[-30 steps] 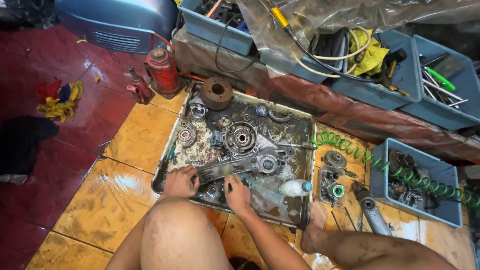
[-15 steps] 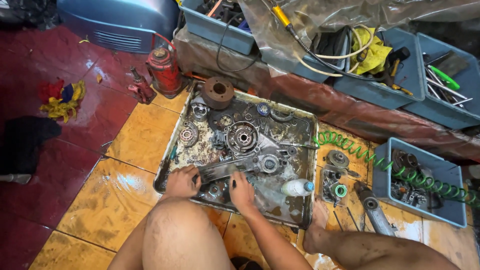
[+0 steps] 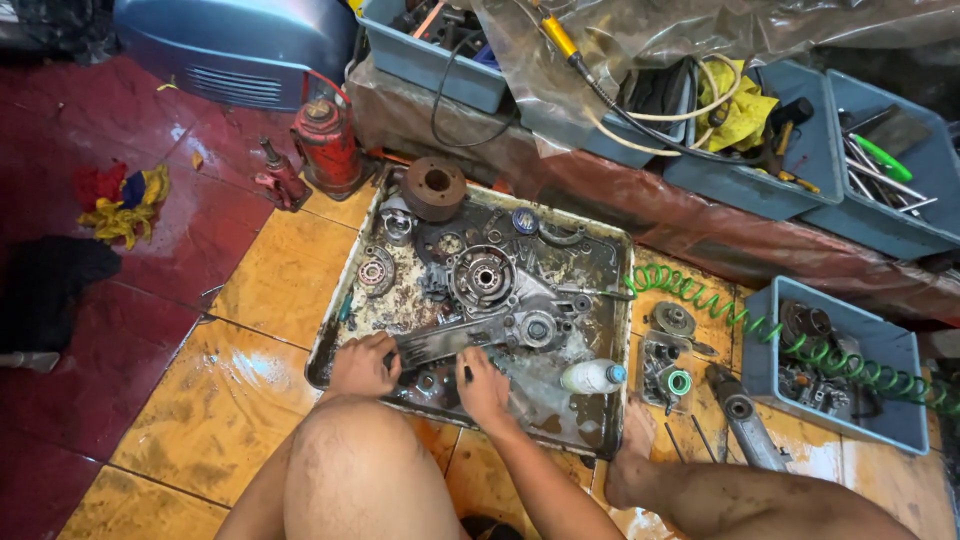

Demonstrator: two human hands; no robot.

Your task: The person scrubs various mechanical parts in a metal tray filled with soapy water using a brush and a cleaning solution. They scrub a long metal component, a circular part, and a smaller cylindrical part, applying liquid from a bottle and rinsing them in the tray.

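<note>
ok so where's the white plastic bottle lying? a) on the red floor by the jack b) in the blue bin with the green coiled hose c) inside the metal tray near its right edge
c: the white plastic bottle lies on its side inside the metal tray, close to its right edge, right of the right hand.

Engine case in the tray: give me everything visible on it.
The engine case is grey cast metal, grimy and oily, with a round bearing bore and a smaller one lower right. It lies flat in the dirty metal tray. The left hand grips its narrow near end; the right hand rests just below it.
</note>
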